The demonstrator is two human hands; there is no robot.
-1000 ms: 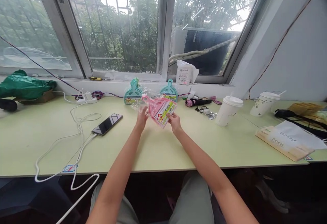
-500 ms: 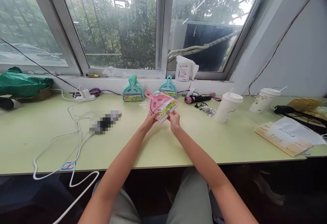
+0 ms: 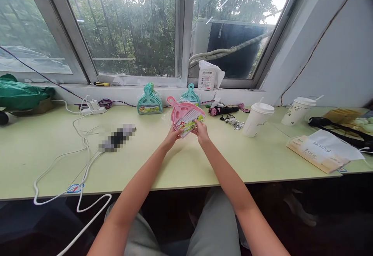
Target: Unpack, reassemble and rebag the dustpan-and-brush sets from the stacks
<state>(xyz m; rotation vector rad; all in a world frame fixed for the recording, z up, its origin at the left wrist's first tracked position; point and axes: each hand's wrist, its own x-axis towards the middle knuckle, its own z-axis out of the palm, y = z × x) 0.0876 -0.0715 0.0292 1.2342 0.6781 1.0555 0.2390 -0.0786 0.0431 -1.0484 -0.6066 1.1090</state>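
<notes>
A pink dustpan [image 3: 184, 112] with a white-bristled brush and a yellow-green label is held up over the desk, its handle pointing to the upper left. My left hand [image 3: 173, 137] is closed on its lower left corner. On the lower right side, my right hand [image 3: 201, 130] grips it with the thumb over the label. Behind it, against the wall, a green dustpan set [image 3: 191, 94] stands partly hidden. Left of that, several green dustpan sets [image 3: 150, 101] stand upright, stacked one behind another in clear wrapping.
On the pale desk [image 3: 227, 158], a folded umbrella [image 3: 224, 110], keys [image 3: 234, 122] and white cups [image 3: 258, 119] are to the right, with a tissue pack [image 3: 320, 155] beyond. White cables [image 3: 87, 158] and a power strip [image 3: 93, 108] lie left. A box cutter [image 3: 101, 84] rests on the sill.
The pink dustpan has been tilted more upright and turned slightly, so its handle rises higher. My right hand has shifted slightly right along its edge. The camera view has moved a little.
</notes>
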